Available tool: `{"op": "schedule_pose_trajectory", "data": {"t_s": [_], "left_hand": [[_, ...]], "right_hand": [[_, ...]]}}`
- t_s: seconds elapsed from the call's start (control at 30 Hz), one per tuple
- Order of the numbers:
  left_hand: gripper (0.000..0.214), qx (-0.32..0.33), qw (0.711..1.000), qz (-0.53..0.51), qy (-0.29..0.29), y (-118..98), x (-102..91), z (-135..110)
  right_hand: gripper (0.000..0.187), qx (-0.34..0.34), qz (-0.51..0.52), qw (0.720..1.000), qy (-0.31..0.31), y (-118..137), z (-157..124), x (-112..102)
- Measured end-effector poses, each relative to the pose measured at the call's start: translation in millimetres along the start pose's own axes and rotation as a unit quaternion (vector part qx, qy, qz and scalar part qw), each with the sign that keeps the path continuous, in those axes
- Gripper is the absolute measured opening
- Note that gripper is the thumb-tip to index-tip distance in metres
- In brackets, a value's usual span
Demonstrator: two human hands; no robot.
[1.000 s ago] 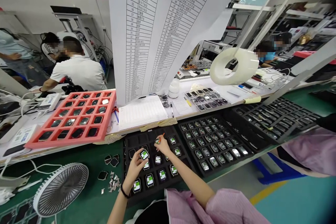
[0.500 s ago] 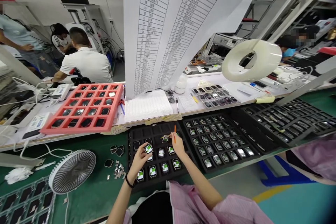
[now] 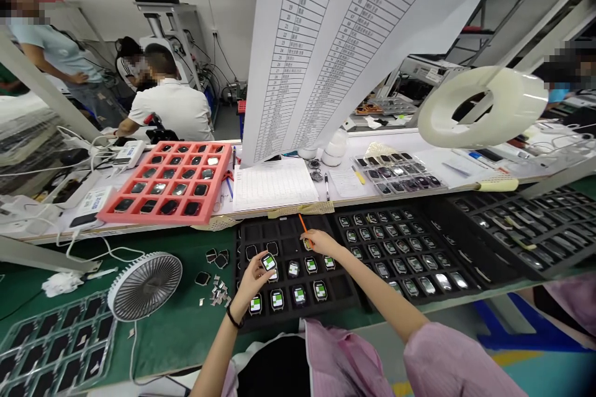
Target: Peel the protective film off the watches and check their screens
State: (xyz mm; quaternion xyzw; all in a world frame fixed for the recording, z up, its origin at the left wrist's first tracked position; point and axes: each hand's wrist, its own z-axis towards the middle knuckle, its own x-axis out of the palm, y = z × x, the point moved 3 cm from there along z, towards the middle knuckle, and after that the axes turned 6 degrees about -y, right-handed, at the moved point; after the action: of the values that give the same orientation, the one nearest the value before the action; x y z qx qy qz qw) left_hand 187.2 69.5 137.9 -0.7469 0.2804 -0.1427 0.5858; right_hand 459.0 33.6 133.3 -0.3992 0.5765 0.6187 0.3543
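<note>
My left hand [image 3: 250, 284] grips a small watch body with a lit green and white screen [image 3: 268, 262], held just above a black foam tray [image 3: 344, 288]. My right hand [image 3: 318, 240] pinches a thin orange stick [image 3: 302, 223] over the far part of the same tray, its tip pointing up and away. Several more watch bodies with lit screens [image 3: 298, 294] sit in the tray's pockets. Pink sleeves cover my upper arms at the bottom of the view.
A second black tray [image 3: 400, 254] full of dark watch bodies lies to the right, a red tray [image 3: 170, 181] at the back left. A small white fan [image 3: 144, 285], loose parts [image 3: 216, 291], a hanging tape roll [image 3: 482, 105] and hanging printed lists [image 3: 326, 43] surround me. People work behind the bench.
The view has shifted, so everything sits further right and lower. My right hand moved back to the tray's far pockets with the stick. My left hand keeps hold of the lit watch body.
</note>
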Motion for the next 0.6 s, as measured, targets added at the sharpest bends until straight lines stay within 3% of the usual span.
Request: {"op": "schedule_pose_trajectory", "data": {"t_s": [0.27,0.6], "left_hand": [[0.065,0.013,1.000,0.004,0.011,3,7.4,2],[0.064,0.017,1.000,-0.012,0.017,5,1.2,-1]], "right_hand": [[0.055,-0.070,-0.050,0.993,0.078,-15,-11,7],[0.051,-0.158,-0.096,0.973,0.136,-19,4,11]]}}
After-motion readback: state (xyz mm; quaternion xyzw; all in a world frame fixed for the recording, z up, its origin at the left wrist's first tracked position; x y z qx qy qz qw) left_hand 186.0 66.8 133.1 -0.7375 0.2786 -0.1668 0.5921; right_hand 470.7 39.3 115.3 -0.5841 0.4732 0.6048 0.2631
